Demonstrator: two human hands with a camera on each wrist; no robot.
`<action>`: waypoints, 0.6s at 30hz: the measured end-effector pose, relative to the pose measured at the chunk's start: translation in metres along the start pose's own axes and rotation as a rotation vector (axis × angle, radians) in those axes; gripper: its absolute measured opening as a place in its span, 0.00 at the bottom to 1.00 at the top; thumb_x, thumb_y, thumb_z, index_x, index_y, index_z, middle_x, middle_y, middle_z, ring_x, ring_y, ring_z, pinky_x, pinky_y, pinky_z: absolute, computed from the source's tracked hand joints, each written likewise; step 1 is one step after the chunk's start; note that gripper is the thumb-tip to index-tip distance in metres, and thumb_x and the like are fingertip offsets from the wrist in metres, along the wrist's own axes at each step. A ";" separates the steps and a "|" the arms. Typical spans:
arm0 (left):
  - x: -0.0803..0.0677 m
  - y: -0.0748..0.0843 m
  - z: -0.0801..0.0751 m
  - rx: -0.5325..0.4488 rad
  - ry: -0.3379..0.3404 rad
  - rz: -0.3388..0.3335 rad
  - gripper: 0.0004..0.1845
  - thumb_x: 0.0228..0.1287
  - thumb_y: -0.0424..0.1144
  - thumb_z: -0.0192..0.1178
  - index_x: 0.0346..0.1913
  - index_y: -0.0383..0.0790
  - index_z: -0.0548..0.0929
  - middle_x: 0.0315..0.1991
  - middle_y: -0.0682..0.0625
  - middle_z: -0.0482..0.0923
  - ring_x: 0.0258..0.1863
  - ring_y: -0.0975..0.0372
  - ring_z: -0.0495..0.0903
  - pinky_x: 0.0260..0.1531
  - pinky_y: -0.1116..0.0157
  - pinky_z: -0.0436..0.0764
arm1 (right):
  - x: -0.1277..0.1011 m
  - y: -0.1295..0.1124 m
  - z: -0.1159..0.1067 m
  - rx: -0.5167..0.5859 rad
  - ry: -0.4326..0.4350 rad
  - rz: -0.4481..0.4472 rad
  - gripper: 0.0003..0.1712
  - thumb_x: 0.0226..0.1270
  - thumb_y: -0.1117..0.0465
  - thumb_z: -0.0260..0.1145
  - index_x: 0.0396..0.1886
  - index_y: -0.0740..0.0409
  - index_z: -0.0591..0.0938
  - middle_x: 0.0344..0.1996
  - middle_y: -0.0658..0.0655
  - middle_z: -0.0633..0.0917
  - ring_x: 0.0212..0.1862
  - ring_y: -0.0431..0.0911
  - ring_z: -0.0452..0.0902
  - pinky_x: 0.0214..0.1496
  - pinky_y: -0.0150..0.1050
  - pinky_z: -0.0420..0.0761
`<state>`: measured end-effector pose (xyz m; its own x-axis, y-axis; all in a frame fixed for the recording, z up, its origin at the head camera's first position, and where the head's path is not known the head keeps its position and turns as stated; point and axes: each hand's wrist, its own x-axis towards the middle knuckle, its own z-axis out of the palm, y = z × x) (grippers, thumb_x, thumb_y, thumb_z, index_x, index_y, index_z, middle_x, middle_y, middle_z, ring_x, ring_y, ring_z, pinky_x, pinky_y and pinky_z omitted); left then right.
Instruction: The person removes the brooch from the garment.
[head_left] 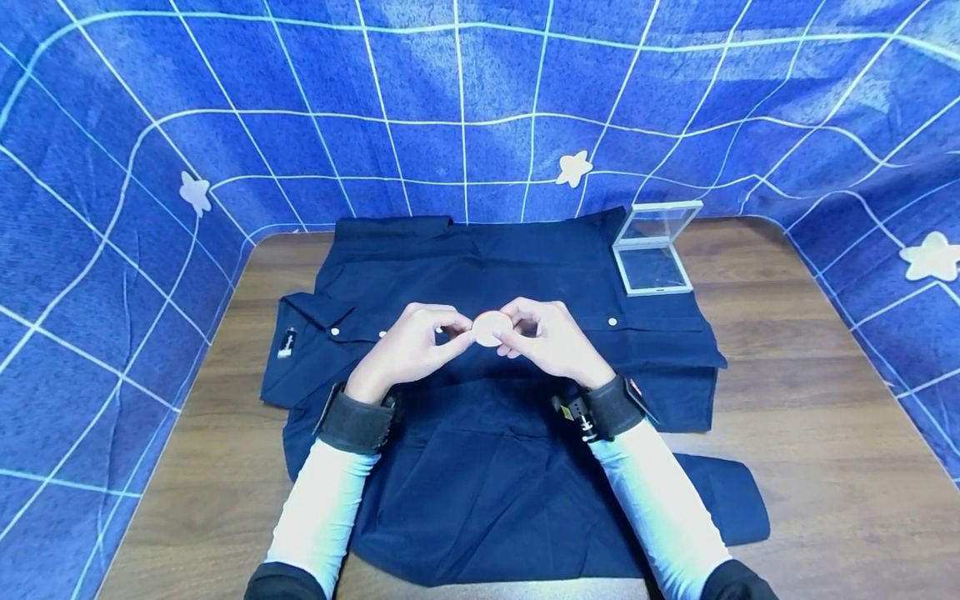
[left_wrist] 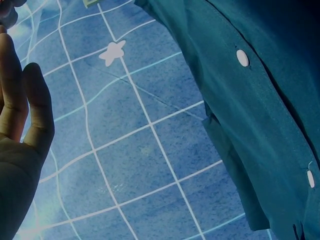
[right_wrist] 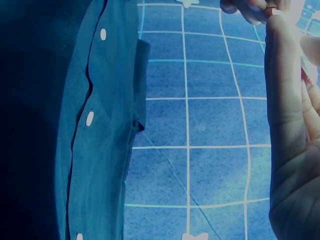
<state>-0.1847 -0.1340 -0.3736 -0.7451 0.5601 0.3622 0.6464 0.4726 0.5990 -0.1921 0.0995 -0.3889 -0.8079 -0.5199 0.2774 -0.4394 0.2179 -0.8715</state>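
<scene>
Head view: clear box [head_left: 655, 247] lies open, empty.

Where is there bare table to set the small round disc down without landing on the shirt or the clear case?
Bare wood table lies right of the dark shirt, below the open clear case; another strip runs along the left edge beside the collar. The middle is crowded: shirt covers it, with both hands, left and right, pinching the disc above it.

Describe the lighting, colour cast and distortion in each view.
Head view: even, bright light, wide-angle bending of the checked cloth; both hands pinch a pale disc sharply. Left wrist view: dim, teal cast on the shirt. Right wrist view: dark left side, glare washing out the right hand.
</scene>
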 end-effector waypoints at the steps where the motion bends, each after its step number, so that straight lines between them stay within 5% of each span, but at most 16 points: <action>1: 0.000 0.000 0.000 -0.002 0.001 -0.001 0.05 0.65 0.36 0.64 0.37 0.40 0.88 0.30 0.51 0.85 0.31 0.64 0.80 0.36 0.63 0.82 | 0.000 0.000 0.000 -0.004 0.000 -0.001 0.10 0.70 0.58 0.64 0.43 0.60 0.83 0.30 0.62 0.88 0.30 0.56 0.87 0.35 0.37 0.86; 6: 0.000 -0.001 0.001 0.003 -0.001 -0.013 0.06 0.65 0.37 0.64 0.37 0.40 0.89 0.30 0.51 0.85 0.32 0.64 0.80 0.37 0.59 0.83 | 0.000 0.002 0.001 -0.023 0.007 -0.011 0.09 0.69 0.59 0.65 0.42 0.59 0.83 0.29 0.62 0.88 0.29 0.52 0.86 0.35 0.37 0.85; 18: 0.000 0.000 0.001 0.023 0.000 -0.009 0.06 0.65 0.37 0.64 0.38 0.40 0.89 0.31 0.51 0.85 0.31 0.64 0.80 0.36 0.66 0.81 | 0.000 0.001 0.004 -0.101 0.052 -0.059 0.06 0.70 0.61 0.64 0.39 0.59 0.84 0.24 0.56 0.88 0.26 0.41 0.85 0.30 0.33 0.82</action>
<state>-0.1842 -0.1337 -0.3743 -0.7510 0.5559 0.3563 0.6431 0.4936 0.5855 -0.1913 0.0962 -0.3917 -0.7975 -0.4917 0.3496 -0.5218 0.2714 -0.8087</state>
